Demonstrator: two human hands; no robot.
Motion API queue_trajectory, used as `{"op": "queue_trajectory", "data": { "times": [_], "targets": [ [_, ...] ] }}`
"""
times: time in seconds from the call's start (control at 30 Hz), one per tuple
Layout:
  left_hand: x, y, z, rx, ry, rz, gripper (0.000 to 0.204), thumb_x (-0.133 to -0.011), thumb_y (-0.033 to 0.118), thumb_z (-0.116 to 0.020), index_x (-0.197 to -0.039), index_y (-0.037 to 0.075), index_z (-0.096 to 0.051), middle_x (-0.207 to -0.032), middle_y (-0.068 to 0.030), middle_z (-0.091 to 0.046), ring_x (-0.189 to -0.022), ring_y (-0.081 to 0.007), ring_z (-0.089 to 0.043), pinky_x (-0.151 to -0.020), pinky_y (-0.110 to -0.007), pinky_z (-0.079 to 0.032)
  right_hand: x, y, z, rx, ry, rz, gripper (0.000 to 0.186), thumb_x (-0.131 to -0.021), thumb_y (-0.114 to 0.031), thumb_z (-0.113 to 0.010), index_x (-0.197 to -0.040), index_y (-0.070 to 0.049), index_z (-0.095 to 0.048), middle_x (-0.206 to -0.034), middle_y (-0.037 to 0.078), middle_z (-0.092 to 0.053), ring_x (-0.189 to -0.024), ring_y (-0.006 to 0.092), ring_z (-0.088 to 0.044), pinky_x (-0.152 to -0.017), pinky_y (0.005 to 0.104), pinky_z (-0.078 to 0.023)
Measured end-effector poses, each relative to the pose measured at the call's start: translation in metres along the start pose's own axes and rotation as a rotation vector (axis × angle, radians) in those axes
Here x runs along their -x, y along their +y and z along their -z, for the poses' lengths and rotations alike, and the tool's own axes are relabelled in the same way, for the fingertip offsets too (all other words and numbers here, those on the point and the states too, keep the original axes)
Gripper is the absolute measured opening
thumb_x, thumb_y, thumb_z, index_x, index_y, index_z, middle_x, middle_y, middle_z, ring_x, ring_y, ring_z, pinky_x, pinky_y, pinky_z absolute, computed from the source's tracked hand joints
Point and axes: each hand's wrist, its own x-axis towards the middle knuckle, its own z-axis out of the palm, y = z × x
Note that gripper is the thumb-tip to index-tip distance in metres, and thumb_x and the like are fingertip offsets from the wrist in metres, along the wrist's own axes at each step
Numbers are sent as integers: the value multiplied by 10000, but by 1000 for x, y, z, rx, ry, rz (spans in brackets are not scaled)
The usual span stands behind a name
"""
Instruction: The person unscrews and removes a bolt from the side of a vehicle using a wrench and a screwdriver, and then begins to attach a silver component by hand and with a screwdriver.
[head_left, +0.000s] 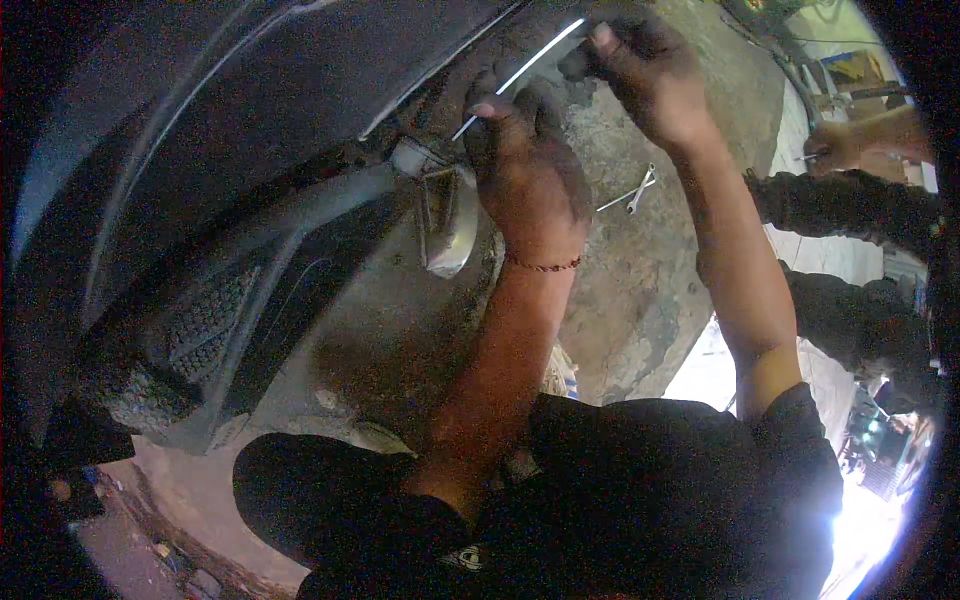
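Note:
My left hand is closed around a thin, shiny metal rod, its thumb pressed along it. The rod slants up to the right, and its lower end shows just below my left fingers. At its upper end is my right hand, fingers curled and thumb bent in. Dark shadow hides what those fingers pinch. Just left of my left hand, a shiny metal bracket hangs under the edge of a dark vehicle panel.
An open-end wrench lies crossed with a thin rod-like tool on the stained concrete floor. At the right, another person's hand holds a small thin thing. A black textured part sits at the left.

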Motion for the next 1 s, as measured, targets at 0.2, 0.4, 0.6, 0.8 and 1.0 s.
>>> {"op": "queue_trajectory", "data": {
  "times": [0.2,0.4,0.6,0.8,1.0],
  "targets": [
    [-8,-10,4,340,18,14,281,-953,286,-525,-1168,106,-515,-1148,-48,-566,-1056,-163,-531,-914,-292,-449,-6,-36,-8,557,44,216,337,-887,-300,-653,-962,28,-662,-805,129,-646,-717,168,-615,-643,314,-488],
    [-5,-3,3,329,34,76,291,-958,302,-525,-1167,101,-502,-1210,-34,-532,-1143,-156,-483,-1019,-320,-392,-2,-72,-16,779,19,20,331,-867,-327,-667,-907,1,-688,-603,60,-594,-529,147,-559,-499,298,-437],
    [-1,-12,0,338,-12,171,273,-956,331,-521,-1126,118,-527,-1147,-39,-567,-1076,-167,-522,-972,-297,-416,-32,-13,39,1147,-208,444,252,-927,-233,-574,-1040,-26,-663,-785,70,-661,-676,123,-609,-580,306,-487],
    [5,1,-2,340,-74,38,225,-951,268,-523,-1117,117,-537,-1138,-54,-584,-1075,-180,-529,-971,-317,-425,-11,-33,14,-127,-381,-69,393,-953,-175,-544,-1314,-26,-497,-972,38,-605,-925,118,-571,-758,233,-459],
    [3,13,-13,343,-47,95,264,-949,282,-521,-1138,99,-544,-1143,-67,-589,-1067,-193,-544,-936,-323,-458,-19,4,9,-420,-426,0,440,-912,-56,-558,-1341,-35,-464,-909,-11,-558,-795,57,-508,-681,196,-410]
  ]
}}
